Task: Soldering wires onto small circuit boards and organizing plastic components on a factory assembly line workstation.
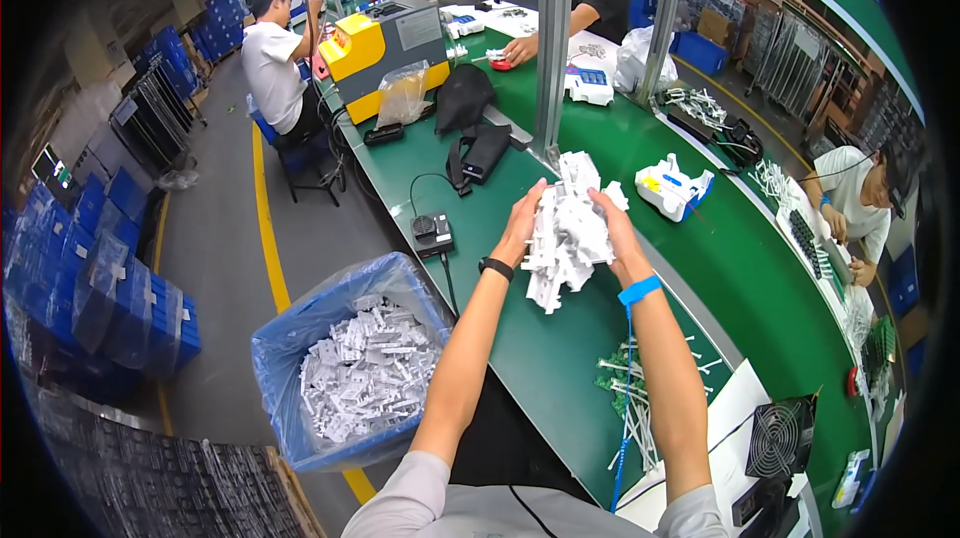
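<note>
Both hands are raised above the green worktop (pixel 560 358), closed on one bundle of white plastic parts (pixel 568 233). The left hand (pixel 524 223) grips the bundle's left side, fingers curled up along it; a black wristband sits on that wrist. The right hand (pixel 612 228) clasps the right side, with a blue wrist strap (pixel 638 290) below it and a blue coiled cord hanging down from the strap. The bundle hangs in the air between the two hands, clear of the worktop.

Left of the bundle and lower, off the worktop's edge, stands a bin lined with a blue bag (pixel 340 358), partly filled with more white plastic parts. Just left of the bundle, a small black box (pixel 432 234) with a cable lies on the worktop. Right of the bundle sits a white device with blue and yellow parts (pixel 672 188). Below the bundle, near the right forearm, lie green circuit boards and loose white pieces (pixel 630 378). Further right of the bundle a person in a white shirt (pixel 850 203) bends over the worktop.
</note>
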Demonstrator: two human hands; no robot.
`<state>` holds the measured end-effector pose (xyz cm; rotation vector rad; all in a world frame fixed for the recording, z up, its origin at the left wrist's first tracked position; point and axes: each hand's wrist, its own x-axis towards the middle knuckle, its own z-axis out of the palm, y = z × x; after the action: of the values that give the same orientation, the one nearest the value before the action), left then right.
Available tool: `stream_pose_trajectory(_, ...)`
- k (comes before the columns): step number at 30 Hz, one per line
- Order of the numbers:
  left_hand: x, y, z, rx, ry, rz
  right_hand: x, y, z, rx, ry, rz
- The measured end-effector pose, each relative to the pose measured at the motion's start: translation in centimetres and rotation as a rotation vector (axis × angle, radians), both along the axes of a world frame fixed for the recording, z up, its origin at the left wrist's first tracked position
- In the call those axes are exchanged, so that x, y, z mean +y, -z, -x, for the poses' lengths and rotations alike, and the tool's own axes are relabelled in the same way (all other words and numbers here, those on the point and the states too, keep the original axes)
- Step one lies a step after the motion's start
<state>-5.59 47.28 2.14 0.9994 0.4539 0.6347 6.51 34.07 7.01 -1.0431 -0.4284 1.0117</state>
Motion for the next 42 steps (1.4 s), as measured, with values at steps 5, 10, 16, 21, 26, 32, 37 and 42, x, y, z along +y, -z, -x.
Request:
stream_pose_trajectory(5,2.9,1.9,1.1,0.064,-0.292,-0.427,3.3,3.6,-0.2,-0.204,0.226,0.014)
stream_pose_trajectory(10,3.9,3.8,1.6,0.223,-0.422,-0.588,3.3,7.4,-0.3,-0.572,0.323,0.073)
stream_pose_trajectory(16,4.5,4.0,3.6,0.518,-0.62,-0.758,0.4,6.9,0.3,-1.037,0.211,0.286)
stream_pose_trajectory(21,3.2,2.8,4.7,0.521,-0.458,-0.65,-1.8,7.2,-0.4,-1.076,0.281,0.365)
stream_pose_trajectory(26,0.7,3.9,9.1,0.466,-0.488,-0.696,-2.9,4.1,2.7,-1.143,0.387,0.313)
stream_pose_trajectory(32,-10.8,3.4,14.0,0.413,-0.529,-0.65,-3.7,2.9,3.6,-1.103,0.473,0.078)
stream_pose_trajectory(37,-18.6,2.0,14.9,0.426,-0.484,-0.965,-3.3,-0.4,8.9,-1.055,0.467,-0.101)
stream_pose_trajectory(42,-16.2,4.7,9.9,0.709,-0.565,-1.112,-1.5,-3.9,18.7,-1.089,0.307,-0.307)
